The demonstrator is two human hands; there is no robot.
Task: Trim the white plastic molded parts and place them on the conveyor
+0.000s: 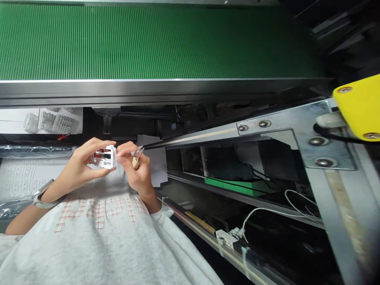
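My left hand (81, 158) grips a small white plastic frame (110, 157) with open slots, thumb below and fingers above it, in front of my chest. My right hand (138, 170) is closed beside it, its thumb and index finger pinched at the frame's right edge. Tucked in that hand is a small hand tool (135, 162) with a tan part and a pointed tip toward the upper right; its exact kind is unclear. Whether a tiny piece sits between the right fingertips is hidden.
A green ribbed conveyor belt (148, 39) with a metal edge runs across the top. White plastic parts (63, 123) lie on a sheet at left. A metal frame bar (204, 136) and a yellow box (360, 107) stand to the right. White sheets (158, 166) lie behind my right hand.
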